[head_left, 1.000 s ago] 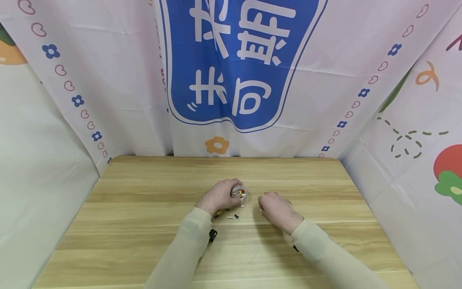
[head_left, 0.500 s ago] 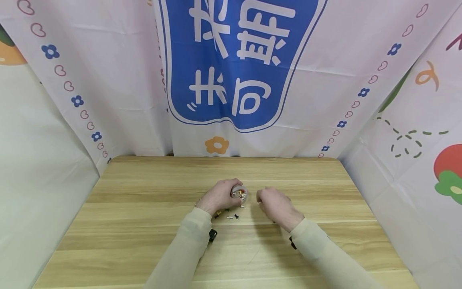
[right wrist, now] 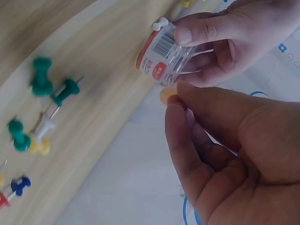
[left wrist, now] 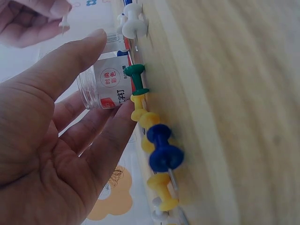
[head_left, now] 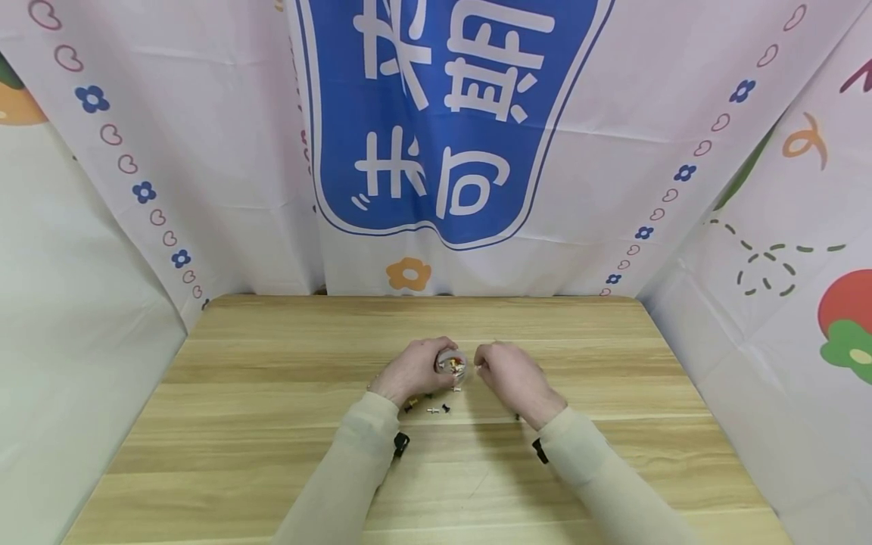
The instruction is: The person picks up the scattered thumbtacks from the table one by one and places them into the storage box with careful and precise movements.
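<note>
My left hand holds a small clear jar upright on the table, thumb and fingers curled round its side. Inside lie colourful push pins; a white and red label wraps the jar. Just right of its mouth, my right hand pinches a push pin between thumb and fingers. The pin's head looks yellowish in the right wrist view, while a whitish pin shows at those fingers in the left wrist view.
Loose push pins lie about the wooden table: a blue one, a green one and several yellow and white ones near my left hand. More green pins lie under my right arm. A printed curtain hangs behind the table.
My right hand has lifted a little and moved left towards the jar with its pin. My left hand and the jar have stayed put.
</note>
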### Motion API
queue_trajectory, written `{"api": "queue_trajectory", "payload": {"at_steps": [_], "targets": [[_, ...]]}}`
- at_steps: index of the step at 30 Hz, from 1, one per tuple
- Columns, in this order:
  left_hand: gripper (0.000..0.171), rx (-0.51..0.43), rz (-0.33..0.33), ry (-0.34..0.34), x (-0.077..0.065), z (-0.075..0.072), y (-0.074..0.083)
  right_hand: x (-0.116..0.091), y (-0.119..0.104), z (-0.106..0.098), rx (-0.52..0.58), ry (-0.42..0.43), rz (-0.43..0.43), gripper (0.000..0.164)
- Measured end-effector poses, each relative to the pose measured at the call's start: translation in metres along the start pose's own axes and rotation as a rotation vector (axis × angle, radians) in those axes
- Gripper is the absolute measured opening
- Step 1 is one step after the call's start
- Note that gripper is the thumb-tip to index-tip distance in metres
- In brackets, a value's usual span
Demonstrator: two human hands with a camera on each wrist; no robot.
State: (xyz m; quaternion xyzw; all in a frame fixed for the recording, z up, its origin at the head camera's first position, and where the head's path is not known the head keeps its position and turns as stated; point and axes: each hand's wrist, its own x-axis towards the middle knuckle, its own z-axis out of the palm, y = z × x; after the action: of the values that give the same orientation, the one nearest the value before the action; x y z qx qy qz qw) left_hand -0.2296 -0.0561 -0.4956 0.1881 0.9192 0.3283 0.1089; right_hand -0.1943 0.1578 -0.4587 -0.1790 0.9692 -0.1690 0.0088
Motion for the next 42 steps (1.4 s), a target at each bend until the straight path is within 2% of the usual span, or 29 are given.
{"api": "queue_trajectory", "payload": {"at_steps": [5,10,17,25,29,42], "targets": [[0.051,-0.002,0.007,0.000,0.000,0.000,0.000,0.006,-0.003,0.006,0.040,0.057,-0.014,0.011],[0.049,-0.009,0.018,0.003,-0.001,0.000,0.000,0.010,-0.008,0.011,0.101,0.086,0.007,0.013],[0.046,-0.003,0.011,0.001,-0.001,-0.001,0.000,0.017,-0.013,0.021,0.142,0.090,0.024,0.014],[0.049,0.009,0.007,0.000,-0.001,0.000,0.000,0.022,-0.015,0.026,0.122,0.097,0.023,0.014],[0.048,0.000,0.011,0.000,-0.001,0.000,0.001,0.021,-0.012,0.022,0.142,0.088,0.028,0.015],[0.052,0.005,0.000,0.000,0.001,-0.001,0.001,0.006,0.011,-0.013,0.133,0.016,0.101,0.017]]}}
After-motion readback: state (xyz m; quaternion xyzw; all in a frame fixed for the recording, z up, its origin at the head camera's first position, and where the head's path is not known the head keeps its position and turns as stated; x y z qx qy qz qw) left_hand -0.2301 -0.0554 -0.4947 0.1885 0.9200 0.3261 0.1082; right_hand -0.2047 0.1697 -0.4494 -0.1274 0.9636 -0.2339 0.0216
